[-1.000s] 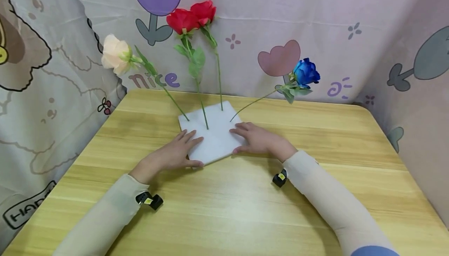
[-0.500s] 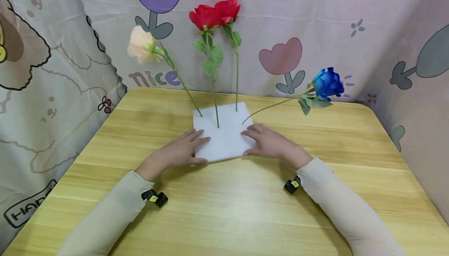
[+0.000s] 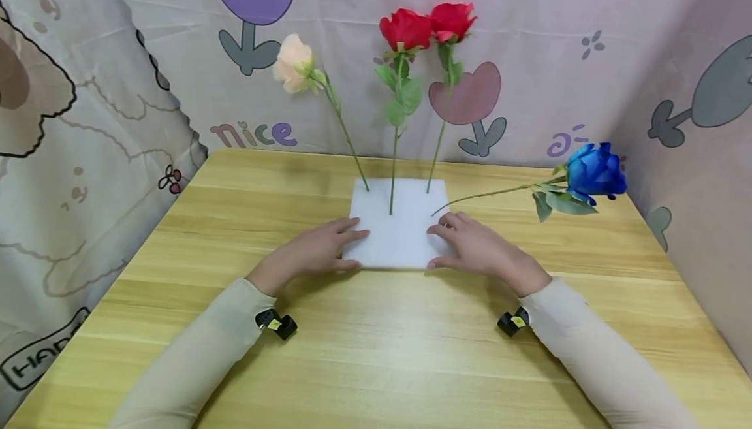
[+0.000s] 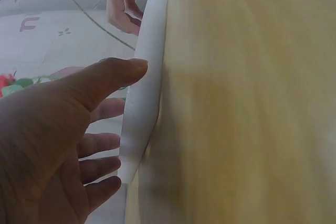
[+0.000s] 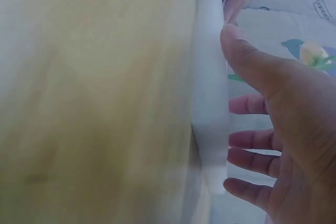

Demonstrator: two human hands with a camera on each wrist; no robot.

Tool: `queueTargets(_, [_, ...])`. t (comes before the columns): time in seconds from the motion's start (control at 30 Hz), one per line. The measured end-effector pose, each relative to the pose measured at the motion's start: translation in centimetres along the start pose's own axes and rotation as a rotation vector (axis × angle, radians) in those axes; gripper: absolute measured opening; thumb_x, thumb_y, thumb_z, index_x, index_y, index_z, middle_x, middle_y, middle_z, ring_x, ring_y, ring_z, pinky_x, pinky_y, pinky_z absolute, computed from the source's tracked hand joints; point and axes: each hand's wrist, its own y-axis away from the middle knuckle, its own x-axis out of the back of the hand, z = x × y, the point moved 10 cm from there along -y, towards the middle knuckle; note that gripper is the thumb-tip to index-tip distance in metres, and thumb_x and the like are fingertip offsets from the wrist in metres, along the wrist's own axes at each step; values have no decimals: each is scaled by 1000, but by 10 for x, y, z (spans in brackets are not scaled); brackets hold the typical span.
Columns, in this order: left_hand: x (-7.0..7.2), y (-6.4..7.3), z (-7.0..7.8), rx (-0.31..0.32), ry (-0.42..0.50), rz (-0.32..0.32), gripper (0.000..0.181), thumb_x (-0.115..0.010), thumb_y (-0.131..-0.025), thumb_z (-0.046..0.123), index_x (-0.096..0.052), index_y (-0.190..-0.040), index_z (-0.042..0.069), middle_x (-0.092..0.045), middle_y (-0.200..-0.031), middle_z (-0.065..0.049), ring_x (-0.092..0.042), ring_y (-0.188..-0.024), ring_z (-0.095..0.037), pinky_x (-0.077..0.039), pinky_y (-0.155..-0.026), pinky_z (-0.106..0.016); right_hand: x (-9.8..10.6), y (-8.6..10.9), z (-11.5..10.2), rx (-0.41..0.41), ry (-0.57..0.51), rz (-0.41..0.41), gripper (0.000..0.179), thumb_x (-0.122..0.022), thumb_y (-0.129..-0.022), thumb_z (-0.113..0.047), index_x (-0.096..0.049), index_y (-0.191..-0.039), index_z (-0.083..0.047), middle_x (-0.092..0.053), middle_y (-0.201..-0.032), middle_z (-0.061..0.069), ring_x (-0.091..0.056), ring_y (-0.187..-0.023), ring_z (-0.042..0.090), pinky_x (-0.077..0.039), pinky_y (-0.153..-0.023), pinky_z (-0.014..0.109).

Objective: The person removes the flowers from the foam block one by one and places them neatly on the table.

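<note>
A white foam board lies flat on the table, its near edge parallel to me. My left hand touches the board's left side with spread fingertips, thumb by the near corner. My right hand rests likewise on the right side. In both wrist views the fingertips and thumb press the top face of the foam. Stuck in the board are a cream rose leaning left, a red rose upright, a second red rose leaning slightly right, and a blue rose bent low to the right.
The wooden table extends on all sides of the board. A printed curtain hangs behind the table's back edge, and more of it covers both sides. Each sleeve cuff carries a small black wrist camera.
Both hands have slid the foam board to the right and turned it until its near edge lies straight. The roses swung right with it, and the blue one dropped lower.
</note>
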Motion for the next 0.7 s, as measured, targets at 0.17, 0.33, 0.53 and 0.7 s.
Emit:
queueTargets(0.17, [-4,-12,5,-27,5,-29,73,-59,-93,56,-38,-151,19,-23,-159,-13,-22,-145,-31,-23,-117,-42,-2,8,8,0,-47,-22,69,-68,-84,-60,-58,-129,-9,-51,-133,11,-45,-125,30,-39,-106,45])
queueTargets(0.33, [-5,-21,10,-44,25,-41,73,-61,-92,54,-38,-151,17,-24,-159,-14,-22,-145,-31,-24,-117,-42,-8,15,20,-5,-147,-49,72,-69,-86,-55,-51,-139,-9,-41,-147,13,-35,-137,32,-32,-112,47])
queueTargets(0.53, [-2,-29,12,-33,28,-66,74,-63,-91,53,-39,-151,17,-24,-159,-13,-23,-145,-29,-26,-116,-41,-7,20,25,46,-201,-18,71,-72,-86,-50,-49,-143,-14,-39,-150,13,-32,-139,33,-33,-111,51])
queueTargets(0.7, [1,-32,12,-17,25,-97,74,-66,-90,52,-40,-150,18,-25,-158,-12,-25,-144,-30,-26,-116,-42,-7,20,24,72,-196,-7,70,-71,-86,-50,-51,-143,-15,-39,-151,13,-31,-140,33,-31,-111,52])
